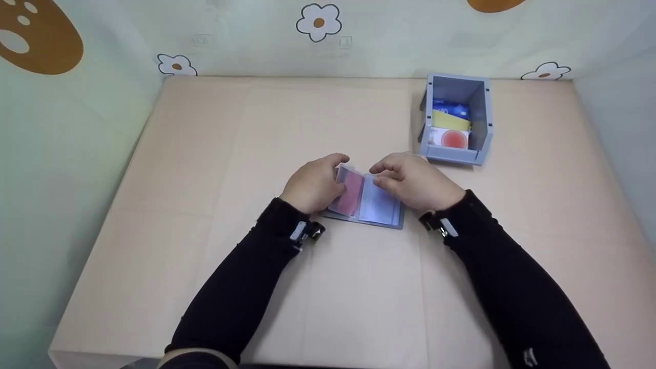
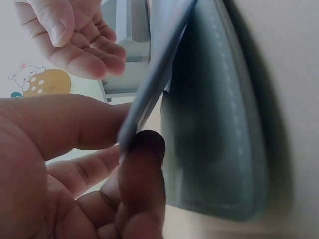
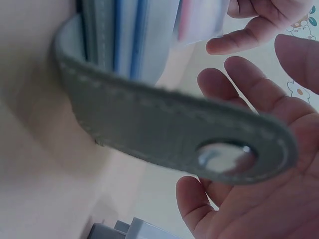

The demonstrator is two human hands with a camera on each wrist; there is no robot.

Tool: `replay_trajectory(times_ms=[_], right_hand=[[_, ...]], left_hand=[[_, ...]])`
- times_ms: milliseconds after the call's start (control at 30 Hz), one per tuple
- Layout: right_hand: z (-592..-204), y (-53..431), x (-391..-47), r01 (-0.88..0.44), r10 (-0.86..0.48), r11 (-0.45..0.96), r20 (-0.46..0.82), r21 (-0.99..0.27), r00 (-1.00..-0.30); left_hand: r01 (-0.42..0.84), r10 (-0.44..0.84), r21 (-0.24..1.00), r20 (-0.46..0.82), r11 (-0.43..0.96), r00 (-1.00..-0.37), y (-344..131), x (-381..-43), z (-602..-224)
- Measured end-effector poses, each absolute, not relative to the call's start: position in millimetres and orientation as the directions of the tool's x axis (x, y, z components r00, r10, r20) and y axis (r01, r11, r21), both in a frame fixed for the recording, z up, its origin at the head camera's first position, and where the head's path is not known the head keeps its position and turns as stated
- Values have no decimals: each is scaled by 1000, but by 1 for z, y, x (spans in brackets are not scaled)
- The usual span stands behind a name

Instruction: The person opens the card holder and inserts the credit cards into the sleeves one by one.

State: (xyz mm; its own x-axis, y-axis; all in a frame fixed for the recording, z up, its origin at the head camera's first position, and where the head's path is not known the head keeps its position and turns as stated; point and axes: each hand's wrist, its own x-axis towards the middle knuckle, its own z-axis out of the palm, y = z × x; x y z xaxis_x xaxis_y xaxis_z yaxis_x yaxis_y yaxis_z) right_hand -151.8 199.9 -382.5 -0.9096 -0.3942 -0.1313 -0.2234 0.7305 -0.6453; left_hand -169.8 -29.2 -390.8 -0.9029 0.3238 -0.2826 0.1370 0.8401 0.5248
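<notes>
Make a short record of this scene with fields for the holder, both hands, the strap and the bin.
card holder: open on the table
left hand: fingers pinch a leaf of the holder
pink insert: on the holder's left side
right hand: by the right side, fingers relaxed, not gripping; contact unclear
strap: unfastened, with a metal snap
bin: gray, beyond the right hand; holds blue, yellow and red-circled white items
</notes>
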Motion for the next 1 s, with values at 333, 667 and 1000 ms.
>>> replay_trajectory(times_ms=[333, 667, 1000], right_hand=[[-379, 206, -153, -214, -379, 730, -123, -649, -917], [-365, 224, -156, -165, -293, 723, -81, -671, -953], [-335, 270, -177, -37, -94, 871, -93, -490, -991]], left_hand=[[154, 314, 472, -282, 868, -907, -29, -170, -391], [268, 399, 418, -265, 868, -878, -27, -163, -389], [389, 522, 391, -333, 834, -785, -41, -159, -397]])
